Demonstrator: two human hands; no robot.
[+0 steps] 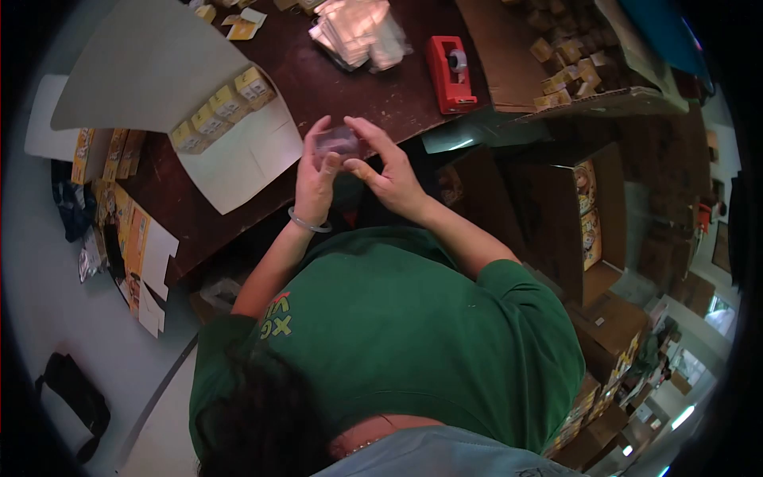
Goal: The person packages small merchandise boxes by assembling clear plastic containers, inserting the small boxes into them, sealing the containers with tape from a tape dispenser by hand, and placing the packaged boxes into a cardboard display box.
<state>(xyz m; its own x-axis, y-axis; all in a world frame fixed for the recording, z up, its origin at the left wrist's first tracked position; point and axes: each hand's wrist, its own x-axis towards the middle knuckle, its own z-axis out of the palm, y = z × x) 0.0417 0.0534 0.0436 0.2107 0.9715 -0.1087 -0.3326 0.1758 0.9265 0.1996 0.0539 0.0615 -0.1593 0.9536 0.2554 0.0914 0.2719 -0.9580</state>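
Observation:
Between my two hands is a small clear plastic piece [338, 144], see-through and boxy; whether it is a box or a folded sleeve I cannot make out. My left hand [316, 171], with a pale bangle at the wrist, grips its left side between thumb and fingers. On the other side my right hand [389, 171] curls around it, thumb at the near edge and index finger along the far edge. Left of my hands, an opened white carton [246, 171] holds a row of small yellow-and-white boxes [225, 110] along its far side.
A red tape dispenser [451, 75] stands on the dark table [286, 40], right of a stack of clear plastic packets [359, 33]. At the upper right, a large cardboard box [509, 87] contains many small boxes. Printed yellow cartons [135, 246] lean at the left edge.

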